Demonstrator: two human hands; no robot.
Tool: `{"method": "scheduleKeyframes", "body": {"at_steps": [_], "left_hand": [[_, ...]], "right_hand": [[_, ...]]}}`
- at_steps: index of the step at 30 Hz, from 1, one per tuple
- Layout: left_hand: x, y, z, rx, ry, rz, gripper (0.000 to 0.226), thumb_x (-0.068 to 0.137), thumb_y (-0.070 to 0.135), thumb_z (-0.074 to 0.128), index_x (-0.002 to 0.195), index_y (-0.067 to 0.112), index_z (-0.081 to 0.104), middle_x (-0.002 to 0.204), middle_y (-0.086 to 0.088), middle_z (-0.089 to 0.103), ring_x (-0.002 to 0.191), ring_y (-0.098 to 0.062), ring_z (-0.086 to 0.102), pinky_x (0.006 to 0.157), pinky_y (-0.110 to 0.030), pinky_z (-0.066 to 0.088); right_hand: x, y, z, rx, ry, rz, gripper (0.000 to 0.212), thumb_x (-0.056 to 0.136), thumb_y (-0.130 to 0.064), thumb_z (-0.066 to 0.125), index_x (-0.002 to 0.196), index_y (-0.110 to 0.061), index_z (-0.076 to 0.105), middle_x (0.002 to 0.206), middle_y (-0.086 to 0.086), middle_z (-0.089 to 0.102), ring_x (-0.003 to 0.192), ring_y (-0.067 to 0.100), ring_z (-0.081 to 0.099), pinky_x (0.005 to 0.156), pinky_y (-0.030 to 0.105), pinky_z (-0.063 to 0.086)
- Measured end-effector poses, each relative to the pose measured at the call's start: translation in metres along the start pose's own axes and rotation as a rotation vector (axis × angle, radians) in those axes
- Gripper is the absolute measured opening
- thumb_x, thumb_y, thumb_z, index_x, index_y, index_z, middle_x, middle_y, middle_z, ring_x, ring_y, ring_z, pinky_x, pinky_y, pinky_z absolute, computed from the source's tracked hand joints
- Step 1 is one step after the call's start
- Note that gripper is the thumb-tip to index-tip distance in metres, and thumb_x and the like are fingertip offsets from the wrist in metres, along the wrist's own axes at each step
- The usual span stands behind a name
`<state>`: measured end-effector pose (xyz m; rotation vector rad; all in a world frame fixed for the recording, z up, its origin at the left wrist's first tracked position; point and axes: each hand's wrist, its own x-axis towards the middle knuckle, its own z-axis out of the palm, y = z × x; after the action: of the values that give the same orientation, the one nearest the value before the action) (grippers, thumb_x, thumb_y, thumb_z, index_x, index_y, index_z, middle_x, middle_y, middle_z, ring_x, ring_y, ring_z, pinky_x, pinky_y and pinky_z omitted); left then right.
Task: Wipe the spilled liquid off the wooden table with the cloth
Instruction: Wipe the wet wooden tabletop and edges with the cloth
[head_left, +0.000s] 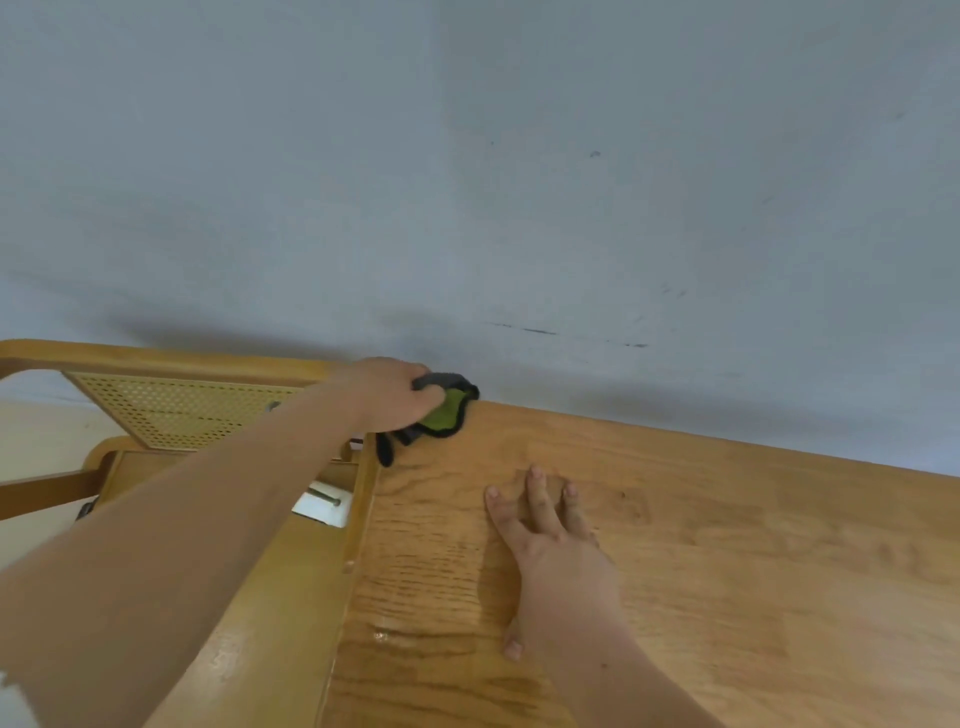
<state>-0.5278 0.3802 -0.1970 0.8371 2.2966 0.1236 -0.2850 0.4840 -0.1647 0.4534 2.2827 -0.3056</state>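
Left hand (392, 395) bunched tight round crumpled green-and-grey cloth (441, 410) at far corner of light wooden table (727, 545); right hand (550, 545) flat, fingers spread

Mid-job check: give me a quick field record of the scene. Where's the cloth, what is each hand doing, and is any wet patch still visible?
surface: wooden table against a grey wall
cloth: green cloth with dark edging, at the table's far left corner
left hand: left hand gripping the cloth, pressing it at the corner
right hand: right hand flat on the table, fingers spread, empty
liquid: glossy wet streak near the table's left edge, nearer the person than the cloth
beside table: wooden chair with cane back on the left
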Motion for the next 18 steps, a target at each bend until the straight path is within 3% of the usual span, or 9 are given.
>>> {"method": "scheduleKeyframes", "body": {"at_steps": [1,3,6,8,10,13,14,16,18], "left_hand": [[-0.004,-0.004,0.003,-0.015,0.034,-0.037,0.041,0.097,0.053,0.031,0.125,0.035,0.056,0.098,0.003,0.063,0.093,-0.018,0.058,0.074,-0.033,0.049],[-0.007,0.006,0.019,0.062,0.113,-0.026,0.050,0.098,0.050,0.029,0.142,0.035,0.047,0.121,-0.005,0.060,0.114,-0.027,0.052,0.093,-0.041,0.048],[-0.019,0.044,0.050,0.182,0.245,0.080,0.058,0.101,0.052,0.025,0.157,0.037,0.026,0.157,-0.009,0.037,0.143,-0.031,0.030,0.122,-0.049,0.016],[-0.030,0.063,0.063,0.165,0.279,0.077,0.060,0.103,0.058,0.020,0.160,0.040,0.014,0.168,-0.007,0.016,0.154,-0.027,0.009,0.126,-0.049,-0.001],[-0.043,0.075,0.079,0.131,0.279,0.050,0.063,0.102,0.064,0.015,0.160,0.043,0.003,0.171,-0.004,-0.002,0.156,-0.023,-0.008,0.125,-0.049,-0.007],[-0.068,0.105,0.111,0.107,0.297,-0.001,0.062,0.102,0.063,0.012,0.159,0.044,-0.004,0.169,-0.004,-0.019,0.154,-0.023,-0.022,0.124,-0.052,-0.009],[-0.077,0.120,0.122,0.107,0.297,-0.009,0.062,0.102,0.062,0.011,0.159,0.044,-0.007,0.168,-0.004,-0.023,0.152,-0.023,-0.025,0.124,-0.052,-0.009],[-0.094,0.153,0.145,0.129,0.286,0.009,0.063,0.102,0.060,0.012,0.159,0.042,-0.010,0.166,-0.005,-0.027,0.151,-0.024,-0.029,0.123,-0.053,-0.011],[-0.108,0.181,0.162,0.178,0.255,0.075,0.064,0.103,0.058,0.017,0.159,0.042,-0.008,0.167,-0.006,-0.025,0.152,-0.025,-0.028,0.123,-0.054,-0.010]], "right_hand": [[-0.001,0.001,0.001,0.000,0.018,-0.008,0.147,0.072,-0.031,0.093,0.151,-0.048,-0.030,0.155,-0.004,-0.048,0.153,0.036,-0.026,0.121,0.054,0.029],[-0.003,0.003,0.003,0.014,0.055,-0.027,0.147,0.071,-0.033,0.093,0.152,-0.047,-0.029,0.157,-0.005,-0.045,0.153,0.035,-0.025,0.120,0.052,0.031],[-0.012,0.012,0.007,0.077,0.116,-0.069,0.149,0.066,-0.042,0.094,0.153,-0.046,-0.028,0.162,-0.007,-0.038,0.155,0.027,-0.021,0.118,0.047,0.038],[-0.018,0.027,0.007,0.156,0.170,-0.110,0.149,0.062,-0.054,0.091,0.152,-0.049,-0.027,0.164,-0.012,-0.034,0.157,0.019,-0.011,0.114,0.044,0.042],[-0.024,0.050,0.002,0.332,0.172,-0.162,0.143,0.061,-0.062,0.089,0.156,-0.051,-0.017,0.167,-0.016,-0.023,0.157,0.013,0.004,0.119,0.042,0.036],[-0.027,0.097,-0.016,0.705,0.229,-0.196,0.105,0.077,-0.049,0.085,0.160,-0.040,0.021,0.165,-0.014,0.027,0.148,0.008,0.033,0.119,0.032,0.032],[-0.028,0.115,-0.023,0.697,0.280,-0.179,0.088,0.085,-0.043,0.080,0.158,-0.035,0.031,0.160,-0.012,0.038,0.144,0.010,0.041,0.114,0.027,0.035],[-0.025,0.148,-0.034,0.533,0.346,-0.144,0.071,0.093,-0.036,0.072,0.155,-0.030,0.038,0.159,-0.007,0.040,0.140,0.015,0.044,0.106,0.022,0.036],[-0.020,0.176,-0.036,0.364,0.304,-0.102,0.081,0.090,-0.038,0.072,0.159,-0.026,0.030,0.165,-0.001,0.028,0.145,0.022,0.037,0.111,0.027,0.036]]}}
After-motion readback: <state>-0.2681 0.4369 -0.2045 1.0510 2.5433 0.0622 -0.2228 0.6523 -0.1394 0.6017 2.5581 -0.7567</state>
